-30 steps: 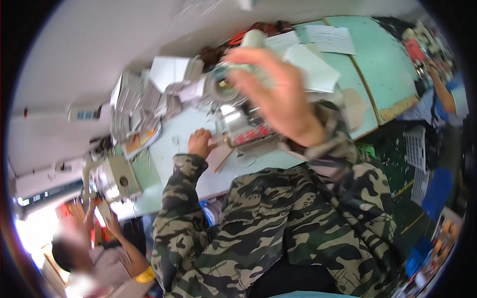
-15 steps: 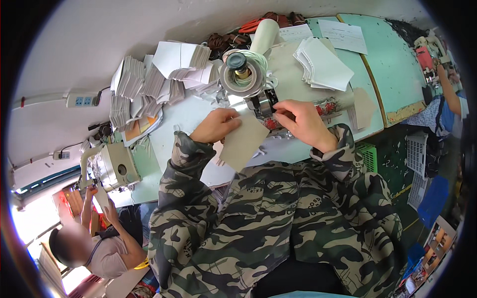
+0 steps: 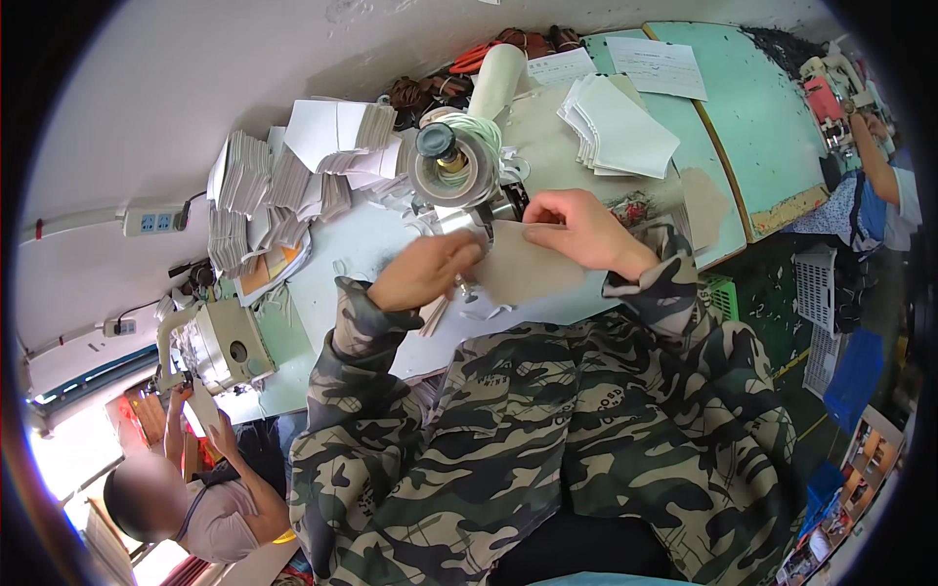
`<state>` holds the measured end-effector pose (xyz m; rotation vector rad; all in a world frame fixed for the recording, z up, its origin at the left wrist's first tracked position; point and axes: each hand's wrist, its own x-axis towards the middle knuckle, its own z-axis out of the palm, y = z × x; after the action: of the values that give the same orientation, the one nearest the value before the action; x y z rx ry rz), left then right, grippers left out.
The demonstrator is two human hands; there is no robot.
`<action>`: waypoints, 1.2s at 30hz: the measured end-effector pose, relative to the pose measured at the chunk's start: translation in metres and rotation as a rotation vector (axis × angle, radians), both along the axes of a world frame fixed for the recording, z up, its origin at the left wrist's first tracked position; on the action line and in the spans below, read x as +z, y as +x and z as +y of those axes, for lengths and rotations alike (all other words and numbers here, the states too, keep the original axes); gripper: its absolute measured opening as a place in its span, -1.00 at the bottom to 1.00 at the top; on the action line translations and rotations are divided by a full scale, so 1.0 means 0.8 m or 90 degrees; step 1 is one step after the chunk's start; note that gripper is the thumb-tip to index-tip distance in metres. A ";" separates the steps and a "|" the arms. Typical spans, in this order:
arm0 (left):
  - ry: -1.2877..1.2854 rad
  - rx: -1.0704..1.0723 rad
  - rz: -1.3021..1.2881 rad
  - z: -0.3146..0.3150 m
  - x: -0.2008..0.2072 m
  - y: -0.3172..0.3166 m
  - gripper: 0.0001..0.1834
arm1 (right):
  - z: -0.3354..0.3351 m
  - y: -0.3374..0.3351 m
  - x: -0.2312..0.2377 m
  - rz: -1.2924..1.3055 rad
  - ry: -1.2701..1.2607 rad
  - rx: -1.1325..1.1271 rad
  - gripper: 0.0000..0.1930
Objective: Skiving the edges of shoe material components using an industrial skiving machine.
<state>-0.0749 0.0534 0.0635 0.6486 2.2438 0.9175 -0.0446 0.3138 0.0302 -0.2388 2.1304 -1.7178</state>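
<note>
A tan flat piece (image 3: pixel 532 269), blurred by motion, lies in front of the sewing machine (image 3: pixel 457 168). My right hand (image 3: pixel 591 234) pinches its upper right edge between thumb and fingers. Beside its left edge is my left hand (image 3: pixel 422 273), slightly smeared, with fingers stretched toward the machine's working end; its thumb is hidden. A coil of pale cord (image 3: pixel 481 137) sits around the machine's top, under a dark knob. Below my left hand, a few thin pieces (image 3: pixel 433 314) show at the table edge.
Stacks of pale cut pieces (image 3: pixel 239 176) stand at the left back. More white pieces (image 3: pixel 625 132) lie fanned at the right. A white cone (image 3: pixel 498 80) stands behind the machine. Co-workers sit at machines on the left (image 3: pixel 220 342) and far right (image 3: pixel 831 103).
The tan piece has turned and shifted right, from my left hand's hold to my right hand's. My left fingers have straightened near the machine. The whole view has shifted slightly.
</note>
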 end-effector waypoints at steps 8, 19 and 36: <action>0.063 0.039 -0.383 -0.043 -0.058 -0.043 -0.76 | -0.028 0.031 -0.009 -0.109 0.133 0.184 -0.81; -0.018 0.028 -0.156 0.029 -0.001 -0.065 -0.71 | 0.000 -0.001 0.004 0.358 0.337 -0.053 -0.61; -0.480 0.028 0.300 -0.128 -0.156 0.036 -0.67 | 0.022 0.030 0.023 0.276 0.232 -0.153 -0.72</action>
<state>-0.0459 -0.0491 -0.0613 0.4825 2.7576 -0.1298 -0.0204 0.3315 0.0489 -0.2795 2.8446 -1.4542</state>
